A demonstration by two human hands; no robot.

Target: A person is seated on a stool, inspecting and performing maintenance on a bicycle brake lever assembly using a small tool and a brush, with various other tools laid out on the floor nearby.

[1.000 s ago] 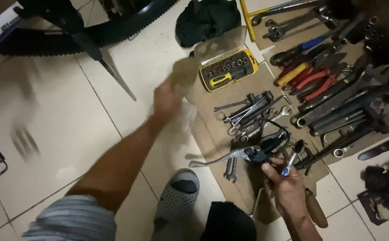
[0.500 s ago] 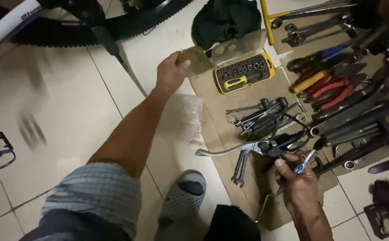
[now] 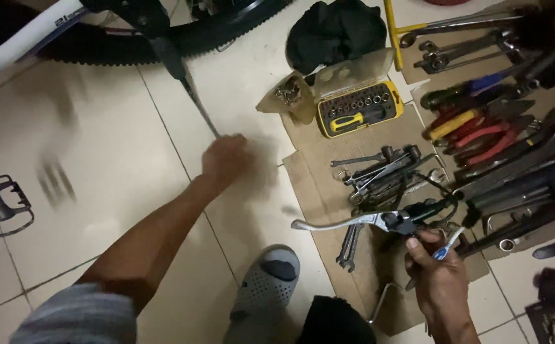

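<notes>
Right hand [image 3: 440, 280] around brake lever [image 3: 354, 222].

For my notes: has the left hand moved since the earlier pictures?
Yes. The left hand drew back from the yellow bit set case, toward the bare tiles.

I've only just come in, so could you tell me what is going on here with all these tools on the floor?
A person crouches on a tiled floor beside cardboard spread with wrenches and pliers. The right hand holds a bicycle brake lever and a small blue-handled tool over the cardboard. The left hand, blurred, reaches over the tiles near a thin dark rod below the bicycle wheel; whether it grips anything is unclear. An open yellow bit set lies nearby.
</notes>
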